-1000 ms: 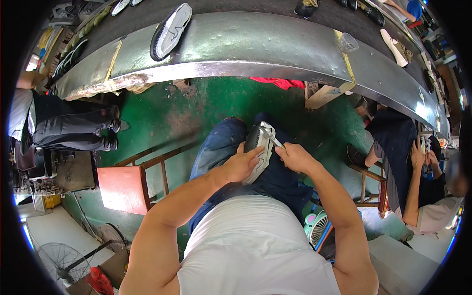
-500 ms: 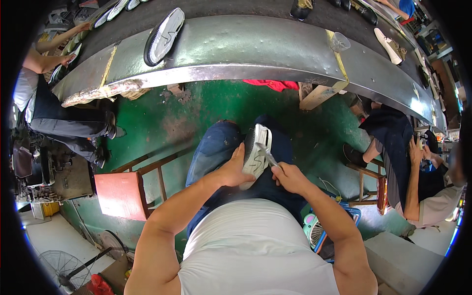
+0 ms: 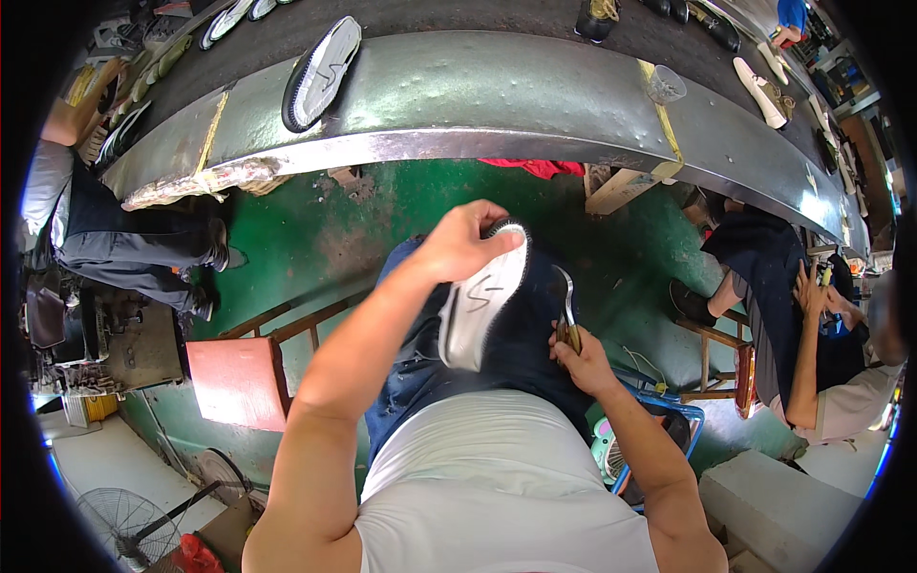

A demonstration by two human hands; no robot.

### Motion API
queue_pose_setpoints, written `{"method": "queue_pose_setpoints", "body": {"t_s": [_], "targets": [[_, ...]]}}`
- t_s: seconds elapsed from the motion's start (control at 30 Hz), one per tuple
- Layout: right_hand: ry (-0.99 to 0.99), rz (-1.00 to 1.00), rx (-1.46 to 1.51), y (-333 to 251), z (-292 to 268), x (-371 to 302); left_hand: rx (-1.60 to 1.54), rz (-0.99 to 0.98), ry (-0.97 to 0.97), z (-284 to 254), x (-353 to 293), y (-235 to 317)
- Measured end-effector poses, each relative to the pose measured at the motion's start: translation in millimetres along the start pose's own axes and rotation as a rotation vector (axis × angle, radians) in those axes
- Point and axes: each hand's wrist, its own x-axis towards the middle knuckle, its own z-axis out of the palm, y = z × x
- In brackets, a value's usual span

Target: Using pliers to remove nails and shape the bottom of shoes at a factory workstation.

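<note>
Over my lap, my left hand (image 3: 465,241) grips the far end of a shoe (image 3: 475,304), with the thumb laid over its pale face. A dark wavy line runs across that face, and a dark edge shows around the far end. My right hand (image 3: 584,361) is closed around the brownish handle of a curved metal hand tool (image 3: 569,304). The tool's hooked tip points away from me, to the right of the shoe and apart from it. My fingers hide part of the handle.
Ahead runs a long metal-edged workbench (image 3: 497,91) carrying another pale-faced shoe (image 3: 323,74) and a clear cup (image 3: 666,84). A red-topped stool (image 3: 236,378) stands left, a standing fan (image 3: 124,525) lower left. People sit on both sides; a blue-framed seat (image 3: 690,425) is at my right.
My left hand has shifted to the shoe's far end, and the shoe has turned its pale face up toward me. The tool in my right hand has moved off the shoe to the right.
</note>
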Motion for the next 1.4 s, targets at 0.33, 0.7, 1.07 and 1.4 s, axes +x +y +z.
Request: {"method": "queue_pose_setpoints", "body": {"t_s": [0.33, 0.7, 1.07, 1.4], "targets": [[-0.357, 0.056, -0.709, -91.1, 5.0, 9.3, 0.069, -0.200, 0.228, 66.5, -103.4, -73.1], [-0.734, 0.486, -1.246, -182.7, 27.0, 59.1, -0.214, -0.028, 0.320, 99.0, -101.4, -124.8], [-0.191, 0.094, -0.802, -53.6, 49.5, 32.2, -0.831, -0.314, 0.083, 92.1, -81.7, -114.4], [-0.435, 0.516, -0.797, -122.2, 34.7, 81.4, -0.613, -0.216, 0.212, 101.4, -75.1, -121.5]]}}
